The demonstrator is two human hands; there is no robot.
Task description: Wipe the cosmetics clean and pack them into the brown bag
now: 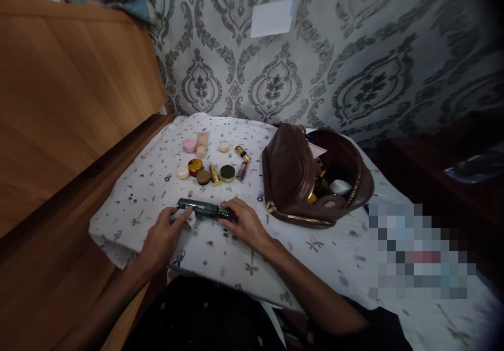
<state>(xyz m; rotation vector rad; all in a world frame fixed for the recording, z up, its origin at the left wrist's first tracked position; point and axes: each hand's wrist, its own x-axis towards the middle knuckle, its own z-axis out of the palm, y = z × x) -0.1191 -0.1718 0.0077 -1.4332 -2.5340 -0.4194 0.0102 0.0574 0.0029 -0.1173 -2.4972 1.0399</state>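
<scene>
A dark green bottle with a black cap [202, 209] lies sideways between my two hands, just above the patterned cloth. My left hand [167, 234] has its fingers closed on a white tissue [190, 219] pressed against the bottle's left part. At the capped end, my right hand [246, 224] grips the bottle between thumb and fingers. Beyond the bottle stand small cosmetics: a dark green round jar [227, 173], a red and gold jar [195, 167], a gold tube [214, 174], a pink jar [189, 145] and a beige tube [202, 144].
An open brown bag [289, 175] with items inside stands right of the cosmetics. The white patterned cloth [220, 256] covers the table. Wooden furniture [79, 78] rises at the left. Patterned wallpaper with a white paper [272, 19] is behind. A blurred-out patch lies at the right.
</scene>
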